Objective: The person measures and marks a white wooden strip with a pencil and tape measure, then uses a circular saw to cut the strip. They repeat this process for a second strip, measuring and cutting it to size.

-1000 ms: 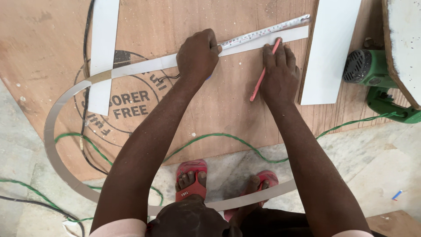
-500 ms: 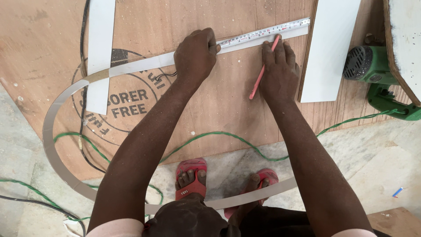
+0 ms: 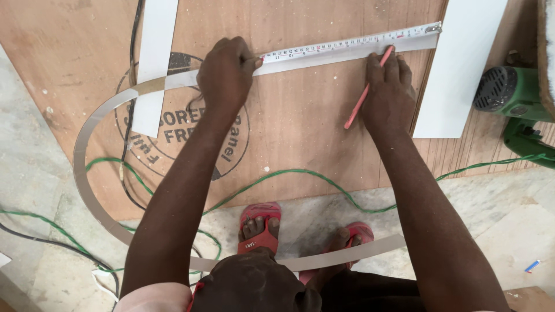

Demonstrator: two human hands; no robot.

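My left hand [image 3: 226, 72] presses down on a white measuring tape [image 3: 347, 44] that lies along a long, thin grey strip [image 3: 92, 130] on a plywood sheet [image 3: 300, 115]. The strip curves round to the left and back under my feet. My right hand [image 3: 388, 86] holds a red pencil [image 3: 364, 92], its tip touching the strip near the tape's far end.
A white board [image 3: 459, 69] lies to the right and a narrower white strip [image 3: 153, 58] at upper left. A green power tool [image 3: 514, 98] sits at the right edge. Green cable [image 3: 300, 171] and black cable [image 3: 34, 237] run across the concrete floor. My feet wear red sandals [image 3: 260, 222].
Both hands hold nearly the same places along the tape. The right hand with the pencil has edged slightly toward the tape's end.
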